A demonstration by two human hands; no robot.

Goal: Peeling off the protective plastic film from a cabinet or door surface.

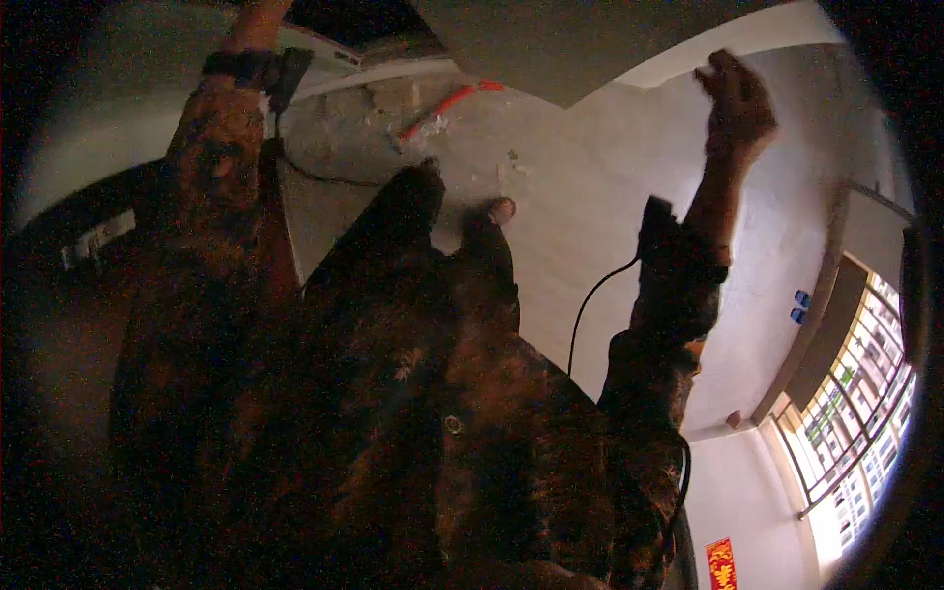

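Note:
My right hand (737,103) is raised at the upper right, its fingers bent, near the lower edge of a pale panel (516,51). Whether it holds anything small does not show. My left hand (262,15) reaches up at the top left and is mostly cut off by the picture's edge. Both wrists wear dark straps with box-like devices and black cables. Below the panel, on the floor, lies a red strip or tube (442,110) among pale debris. My feet stand just short of it.
Scraps (514,156) lie on the pale floor (590,192). Blue slippers (799,308) are farther right, near a barred window (848,405). A red and gold paper decoration (721,564) hangs on the wall at the lower right. A black cable (590,295) loops beside my right arm.

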